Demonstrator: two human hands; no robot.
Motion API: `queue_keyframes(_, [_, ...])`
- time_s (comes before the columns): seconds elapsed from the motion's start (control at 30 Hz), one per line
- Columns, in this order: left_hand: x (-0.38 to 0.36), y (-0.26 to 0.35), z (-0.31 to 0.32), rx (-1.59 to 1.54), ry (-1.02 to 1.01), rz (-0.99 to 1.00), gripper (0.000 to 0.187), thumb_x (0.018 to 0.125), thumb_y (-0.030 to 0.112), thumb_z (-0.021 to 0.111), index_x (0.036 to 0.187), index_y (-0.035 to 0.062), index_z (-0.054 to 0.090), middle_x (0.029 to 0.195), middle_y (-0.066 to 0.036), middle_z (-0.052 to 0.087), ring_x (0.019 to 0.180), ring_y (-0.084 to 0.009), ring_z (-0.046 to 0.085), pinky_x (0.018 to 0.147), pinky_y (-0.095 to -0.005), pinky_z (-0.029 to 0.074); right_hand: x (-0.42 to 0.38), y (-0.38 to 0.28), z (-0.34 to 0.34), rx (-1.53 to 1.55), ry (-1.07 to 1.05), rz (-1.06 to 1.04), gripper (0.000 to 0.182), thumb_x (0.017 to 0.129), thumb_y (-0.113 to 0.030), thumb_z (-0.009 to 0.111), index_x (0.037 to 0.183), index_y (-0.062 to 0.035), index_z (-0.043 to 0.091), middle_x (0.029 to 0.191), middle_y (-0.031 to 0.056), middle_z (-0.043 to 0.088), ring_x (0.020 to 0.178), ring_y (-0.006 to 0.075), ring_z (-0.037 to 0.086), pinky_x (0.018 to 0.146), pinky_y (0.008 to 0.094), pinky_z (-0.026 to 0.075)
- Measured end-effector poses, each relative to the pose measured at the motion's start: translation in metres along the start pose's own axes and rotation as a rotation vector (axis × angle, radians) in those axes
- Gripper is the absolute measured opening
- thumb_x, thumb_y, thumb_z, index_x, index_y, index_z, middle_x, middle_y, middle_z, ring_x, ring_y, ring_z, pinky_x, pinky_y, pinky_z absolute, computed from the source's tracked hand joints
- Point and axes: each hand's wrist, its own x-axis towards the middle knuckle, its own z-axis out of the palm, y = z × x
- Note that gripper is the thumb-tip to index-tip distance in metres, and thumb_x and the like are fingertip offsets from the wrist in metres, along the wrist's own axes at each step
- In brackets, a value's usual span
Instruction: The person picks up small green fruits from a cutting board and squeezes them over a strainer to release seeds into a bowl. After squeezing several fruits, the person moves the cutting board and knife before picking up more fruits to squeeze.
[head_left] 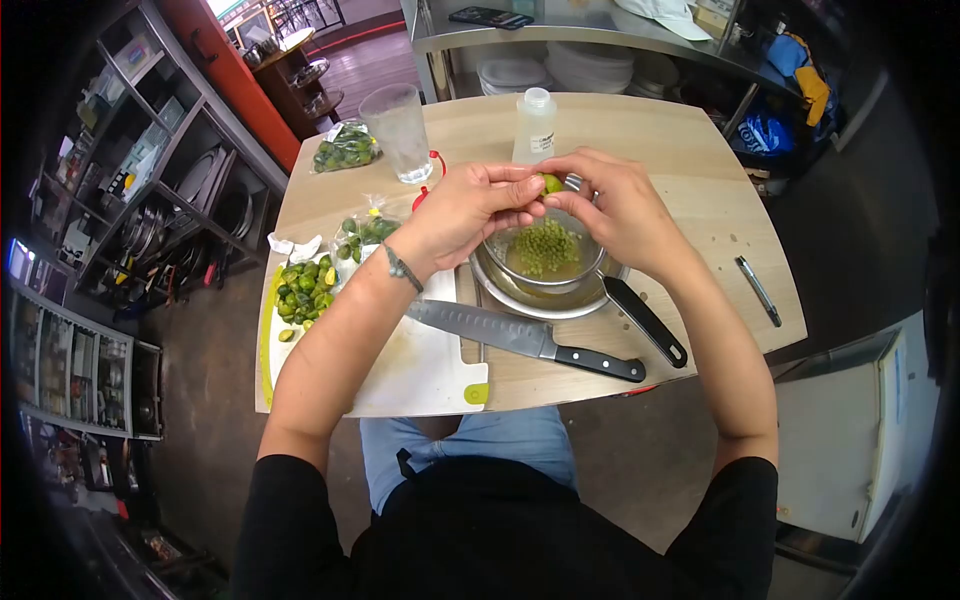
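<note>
One lime (553, 184) sits pinched in left hand (482, 203) and right hand (618, 200) fingertips above the strainer (506, 258), likely light, soft, juice-slick, best gripped by its rind.

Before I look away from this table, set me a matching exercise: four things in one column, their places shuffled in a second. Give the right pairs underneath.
Things
1. Fruit piece
2. Pen
3. Knife
4. Clear cup

Places
A. Lying near the right edge of the table
B. Standing beside a bag of green fruit
C. Between the fingers of the left hand and the right hand
D. Lying with part of its blade over the white board

Right pairs
1-C, 2-A, 3-D, 4-B
</note>
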Motion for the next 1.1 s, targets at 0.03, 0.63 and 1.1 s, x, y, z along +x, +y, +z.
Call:
queue_keyframes(0.03, [0.003, 0.000, -0.001, 0.027, -0.017, -0.003, 0.032, 0.094, 0.022, 0.066, 0.114, -0.0022, 0.063, 0.097, -0.005, 0.068, 0.083, -0.0080, 0.063, 0.076, -0.0209, 0.053, 0.001, 0.002, 0.002, -0.016, -0.006, 0.001, 0.021, 0.086, -0.006, 0.065, 0.105, 0.0012, 0.066, 0.094, 0.0153, 0.067, 0.071, 0.0266, 0.065, 0.067, 0.0349, 0.051])
queue_keyframes(0.63, [0.023, -0.016, 0.000, 1.076, 0.149, 0.216, 0.022, 0.088, 0.018, 0.072, 0.094, -0.0024, 0.072, 0.068, -0.008, 0.068, 0.057, -0.0106, 0.057, 0.057, -0.0275, 0.046, 0.007, 0.043, 0.015, -0.316, -0.118, -0.093, 0.014, 0.080, -0.002, 0.065, 0.092, 0.0031, 0.070, 0.084, 0.0208, 0.067, 0.079, 0.0395, 0.064, 0.074, 0.0438, 0.051])
queue_keyframes(1.1, [0.027, -0.023, 0.001, 1.274, 0.103, 0.453, 0.018, 0.087, 0.016, 0.065, 0.088, -0.0012, 0.070, 0.079, -0.025, 0.064, 0.076, -0.0424, 0.062, 0.072, -0.0461, 0.050, 0.006, 0.054, 0.014, -0.386, -0.147, -0.129, 0.013, 0.081, -0.003, 0.062, 0.090, 0.0025, 0.070, 0.083, 0.0207, 0.068, 0.078, 0.0390, 0.064, 0.078, 0.0438, 0.051])
